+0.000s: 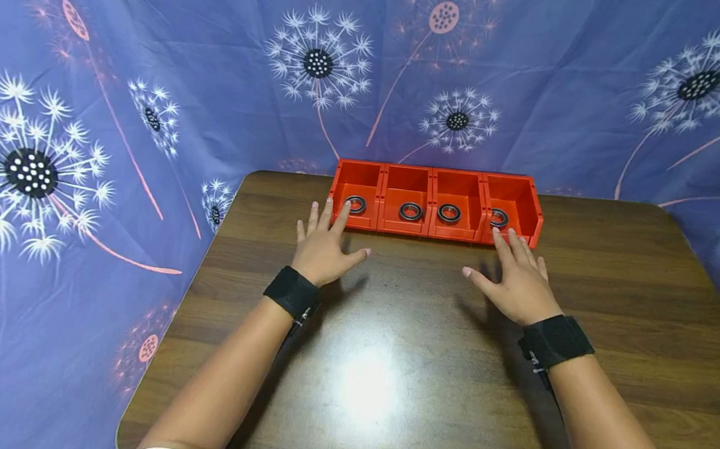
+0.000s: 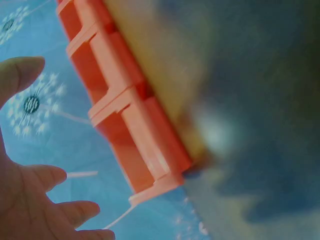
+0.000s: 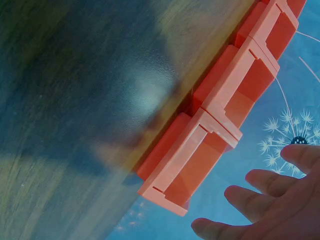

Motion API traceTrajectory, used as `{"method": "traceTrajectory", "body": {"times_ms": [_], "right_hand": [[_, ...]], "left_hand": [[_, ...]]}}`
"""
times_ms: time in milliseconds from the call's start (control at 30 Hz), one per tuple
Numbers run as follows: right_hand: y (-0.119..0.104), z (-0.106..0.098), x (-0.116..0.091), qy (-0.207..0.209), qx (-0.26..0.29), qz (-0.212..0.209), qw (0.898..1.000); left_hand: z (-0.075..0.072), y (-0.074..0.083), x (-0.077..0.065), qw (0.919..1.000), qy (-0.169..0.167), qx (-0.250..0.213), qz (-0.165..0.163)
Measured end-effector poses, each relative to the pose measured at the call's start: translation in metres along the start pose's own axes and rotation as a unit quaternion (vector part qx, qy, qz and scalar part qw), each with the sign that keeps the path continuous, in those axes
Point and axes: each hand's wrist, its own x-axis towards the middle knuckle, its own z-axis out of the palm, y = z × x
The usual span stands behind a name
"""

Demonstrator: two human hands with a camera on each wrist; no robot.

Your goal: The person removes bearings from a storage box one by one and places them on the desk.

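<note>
A row of joined red bins (image 1: 402, 227) stands along the far side of the table, each compartment with one dark ring-shaped bearing in it, such as the second bearing (image 1: 410, 218) and the third bearing (image 1: 449, 220). My left hand (image 1: 324, 250) hovers with spread fingers in front of the leftmost bin, its fingertips overlapping the bin front in the head view. The right hand (image 1: 518, 285) is likewise spread before the rightmost bin, fingertips over its front lip in that view. Both hands hold nothing. In the wrist views the bearings are hidden behind the bin fronts.
The brown wood-grain table (image 1: 410, 310) has rounded corners and a bright light reflection near its middle. Blue cloth (image 1: 210, 18) with a dandelion pattern hangs right behind the bins and along the sides. Each wrist wears a black strap (image 1: 292, 291).
</note>
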Motion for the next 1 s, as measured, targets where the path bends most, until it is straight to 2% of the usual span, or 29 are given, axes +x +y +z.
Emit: {"method": "traceTrajectory", "body": {"times_ms": [233,400,467,600,800,1000], "right_hand": [[0.001,-0.003,0.009,0.0,0.003,-0.008,1.0],[0.002,-0.004,0.023,0.006,0.003,-0.017,1.0],[0.001,-0.004,0.032,0.013,0.002,-0.025,1.0],[-0.003,-0.007,0.056,0.027,0.006,-0.027,0.999],[-0.003,-0.009,0.089,0.051,0.007,0.002,0.999],[0.003,0.0,0.112,0.085,-0.011,0.015,0.996]], "left_hand": [[-0.027,0.002,0.033,0.9995,0.029,0.007,0.006],[-0.034,0.007,0.059,0.999,0.035,-0.013,0.023],[-0.032,0.007,0.071,0.9988,0.034,-0.025,0.025],[-0.02,0.008,0.096,0.9998,0.016,-0.012,0.01],[-0.001,0.013,0.126,0.998,-0.043,0.044,0.012],[0.015,0.007,0.149,0.9933,-0.072,0.09,0.009]]}}
